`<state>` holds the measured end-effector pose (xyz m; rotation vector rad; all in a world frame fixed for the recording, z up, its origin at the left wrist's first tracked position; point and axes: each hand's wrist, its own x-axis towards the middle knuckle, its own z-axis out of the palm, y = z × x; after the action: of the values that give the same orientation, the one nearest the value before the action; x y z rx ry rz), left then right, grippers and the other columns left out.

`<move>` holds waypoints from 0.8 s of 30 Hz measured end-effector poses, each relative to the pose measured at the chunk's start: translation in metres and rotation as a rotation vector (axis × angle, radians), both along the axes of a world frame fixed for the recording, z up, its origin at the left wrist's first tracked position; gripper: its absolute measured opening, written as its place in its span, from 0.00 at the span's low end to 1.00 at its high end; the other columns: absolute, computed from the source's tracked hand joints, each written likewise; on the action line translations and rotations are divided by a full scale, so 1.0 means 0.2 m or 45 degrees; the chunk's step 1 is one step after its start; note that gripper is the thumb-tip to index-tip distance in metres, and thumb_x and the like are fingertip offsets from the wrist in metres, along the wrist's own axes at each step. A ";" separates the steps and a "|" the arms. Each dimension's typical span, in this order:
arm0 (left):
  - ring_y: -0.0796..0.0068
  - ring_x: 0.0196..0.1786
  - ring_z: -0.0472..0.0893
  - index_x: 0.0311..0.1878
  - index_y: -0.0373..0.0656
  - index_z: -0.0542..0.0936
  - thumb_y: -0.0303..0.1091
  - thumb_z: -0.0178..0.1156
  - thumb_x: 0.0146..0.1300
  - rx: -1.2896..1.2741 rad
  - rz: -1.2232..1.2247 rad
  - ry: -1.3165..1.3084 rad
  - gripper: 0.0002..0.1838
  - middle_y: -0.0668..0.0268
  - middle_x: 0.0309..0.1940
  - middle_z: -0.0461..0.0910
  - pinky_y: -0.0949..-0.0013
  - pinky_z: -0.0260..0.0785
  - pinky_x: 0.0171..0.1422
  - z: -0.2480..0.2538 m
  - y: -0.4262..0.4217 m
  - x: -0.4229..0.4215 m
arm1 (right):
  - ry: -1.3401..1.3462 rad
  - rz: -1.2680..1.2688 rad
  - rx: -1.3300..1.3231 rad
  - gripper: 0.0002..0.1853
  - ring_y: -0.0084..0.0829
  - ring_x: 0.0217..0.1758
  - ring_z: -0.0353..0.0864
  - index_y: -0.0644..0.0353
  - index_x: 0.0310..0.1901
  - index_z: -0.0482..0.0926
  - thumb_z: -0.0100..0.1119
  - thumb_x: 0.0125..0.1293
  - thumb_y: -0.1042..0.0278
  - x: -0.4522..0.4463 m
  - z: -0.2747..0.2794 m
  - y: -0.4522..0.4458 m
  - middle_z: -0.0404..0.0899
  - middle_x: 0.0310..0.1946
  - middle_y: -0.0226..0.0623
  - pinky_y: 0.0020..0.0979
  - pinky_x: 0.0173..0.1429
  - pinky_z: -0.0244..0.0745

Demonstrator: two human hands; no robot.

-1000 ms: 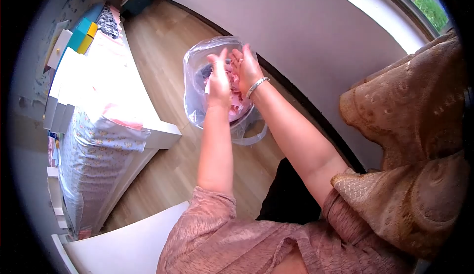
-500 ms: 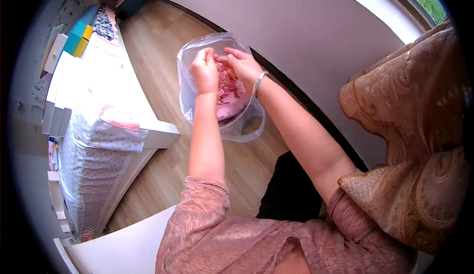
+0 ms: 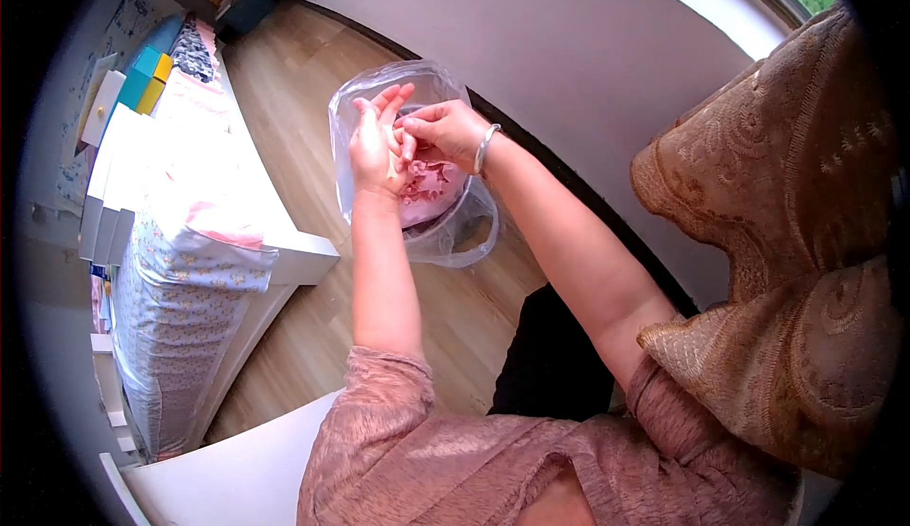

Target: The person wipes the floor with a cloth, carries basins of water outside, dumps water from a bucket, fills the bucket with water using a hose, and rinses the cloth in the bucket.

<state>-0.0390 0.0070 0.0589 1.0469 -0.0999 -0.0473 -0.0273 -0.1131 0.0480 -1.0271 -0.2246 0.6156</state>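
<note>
My left hand (image 3: 379,147) is over a bin lined with a clear plastic bag (image 3: 349,99), palm turned up and fingers spread. Close against its palm and fingers is my right hand (image 3: 444,133), its thumb and fingers pinched together; whatever they may hold is too small to make out. A silver bracelet (image 3: 486,149) circles my right wrist. Pink and reddish scraps (image 3: 431,185) lie inside the bin below both hands. The bag's loose handle (image 3: 479,242) hangs over the near side.
A bed with a floral sheet (image 3: 190,289) stands at the left on the wooden floor (image 3: 303,327). The wall (image 3: 569,62) runs behind the bin, and a brown patterned curtain (image 3: 758,194) hangs at the right. A white panel (image 3: 227,460) is at the lower left.
Both hands have stayed over the bin. My left hand has turned its palm up and spread its fingers, while my right hand has closed into a pinch against it.
</note>
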 end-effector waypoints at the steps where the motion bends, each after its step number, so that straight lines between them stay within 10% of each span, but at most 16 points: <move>1: 0.81 0.12 0.64 0.47 0.35 0.62 0.48 0.27 0.64 0.000 0.000 -0.001 0.25 0.53 0.51 0.64 0.84 0.52 0.08 0.01 -0.01 0.00 | -0.038 -0.124 -0.039 0.11 0.25 0.22 0.75 0.68 0.36 0.75 0.54 0.54 0.68 -0.01 0.00 0.02 0.75 0.19 0.36 0.27 0.30 0.74; 4: 0.81 0.14 0.67 0.46 0.34 0.63 0.49 0.27 0.64 0.264 0.131 0.013 0.26 0.53 0.49 0.66 0.83 0.55 0.09 -0.01 -0.03 0.02 | -0.696 -0.482 -0.847 0.07 0.25 0.23 0.76 0.67 0.31 0.77 0.54 0.51 0.73 -0.05 0.07 0.04 0.77 0.20 0.39 0.27 0.31 0.72; 8: 0.82 0.11 0.67 0.42 0.32 0.67 0.45 0.32 0.64 1.150 0.809 -0.640 0.23 0.56 0.38 0.74 0.81 0.59 0.13 -0.06 0.04 0.12 | -0.989 -0.863 -1.014 0.06 0.28 0.24 0.77 0.62 0.29 0.78 0.55 0.46 0.75 -0.06 0.05 0.09 0.77 0.23 0.41 0.26 0.34 0.71; 14: 0.86 0.10 0.63 0.36 0.33 0.70 0.31 0.44 0.61 0.730 0.980 -0.405 0.10 0.61 0.28 0.73 0.84 0.51 0.12 0.18 0.10 -0.21 | -0.749 -0.448 -0.641 0.16 0.21 0.32 0.75 0.62 0.41 0.74 0.53 0.47 0.82 -0.01 -0.01 0.00 0.77 0.33 0.36 0.20 0.39 0.70; 20: 0.87 0.14 0.64 0.33 0.38 0.75 0.36 0.50 0.57 1.220 -0.544 0.236 0.11 0.68 0.20 0.74 0.83 0.55 0.17 -0.04 0.10 -0.54 | -0.104 -0.556 -0.011 0.09 0.20 0.27 0.70 0.65 0.35 0.73 0.53 0.55 0.70 -0.13 0.10 -0.25 0.72 0.27 0.31 0.20 0.31 0.69; 24: 0.82 0.20 0.69 0.39 0.35 0.73 0.39 0.51 0.56 1.524 -0.469 0.219 0.15 0.67 0.24 0.75 0.77 0.63 0.26 -0.29 0.09 -0.56 | 0.006 -0.452 -0.084 0.11 0.17 0.22 0.65 0.64 0.36 0.72 0.48 0.59 0.65 -0.31 -0.19 -0.67 0.67 0.23 0.27 0.17 0.23 0.60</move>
<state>-0.1518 0.0241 0.0010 2.1996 -0.1057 -0.5867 -0.0902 -0.2473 0.0098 -1.0974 -0.0153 0.3048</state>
